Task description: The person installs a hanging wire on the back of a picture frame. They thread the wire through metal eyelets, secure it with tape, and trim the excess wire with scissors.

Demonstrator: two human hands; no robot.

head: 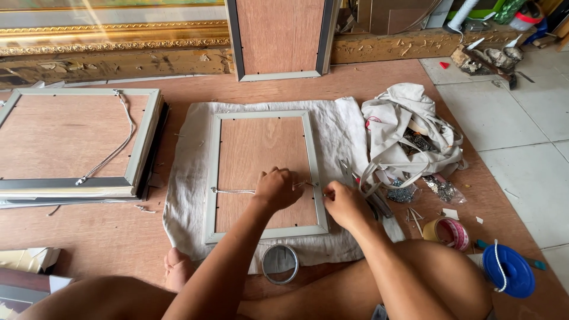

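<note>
The work area is a plywood floor (118, 237) that meets pale tiles (521, 136) on the right; gilt mouldings (112, 41) and an upright panel (280, 38) stand along the back.

Left: a stack of finished frames (77, 142) lies back-up, with a cord strung across the top one.

Centre: the frame (265, 172) lies face down on a grey cloth (189, 172), directly ahead of the seated person's knees. It looks light and stiff: a thin pale moulding around a plywood back. The likely safe hold is on the rails, since any glazing beneath would be fragile. A thin cord (233, 191) runs from the left rail toward the hands; it is limp and must be pinched to control it.

The left hand (277, 188) rests knuckles-up on the backing, forearm extended forward, fingers curled together on the cord end. The right hand (345, 204) sits at the right rail, wrist low, fingers closed around something small; what it is cannot be told.

Near the knees lies a tape roll (280, 264). Right: pliers (355, 178), a cloth bag (409, 133) spilling hardware, a second tape roll (447, 232) and a blue spool (508, 269).
</note>
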